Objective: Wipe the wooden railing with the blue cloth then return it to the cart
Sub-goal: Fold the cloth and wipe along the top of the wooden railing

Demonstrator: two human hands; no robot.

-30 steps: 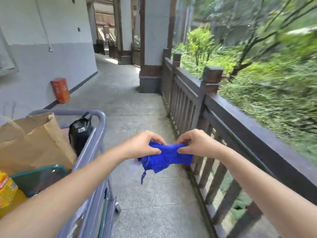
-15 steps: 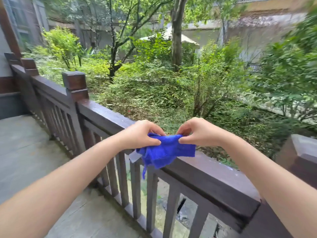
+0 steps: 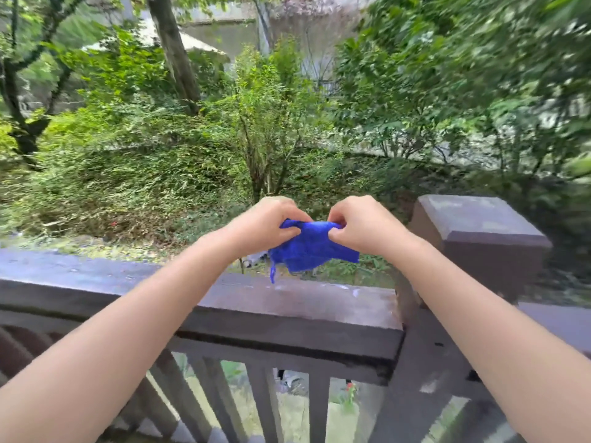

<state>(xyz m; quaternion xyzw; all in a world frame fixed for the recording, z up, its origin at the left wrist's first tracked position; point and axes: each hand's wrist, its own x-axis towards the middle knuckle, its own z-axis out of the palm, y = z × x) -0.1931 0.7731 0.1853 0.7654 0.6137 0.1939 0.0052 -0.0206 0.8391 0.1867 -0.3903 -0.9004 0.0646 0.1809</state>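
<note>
The blue cloth (image 3: 311,249) hangs bunched between both hands, held in the air just above and beyond the top rail. My left hand (image 3: 265,227) pinches its left edge and my right hand (image 3: 361,225) pinches its right edge. A thin blue string dangles from the cloth's lower left. The dark brown wooden railing (image 3: 287,305) runs across the view directly below the cloth, and its flat top looks damp. The cart is out of view.
A square railing post (image 3: 476,235) stands just right of my right hand. Vertical balusters (image 3: 265,407) run under the rail. Beyond the railing are dense bushes and trees (image 3: 256,123) on lower ground.
My view has swung right from the walkway and cart to face the railing head-on. Both hands kept the cloth and moved closer together above the top rail.
</note>
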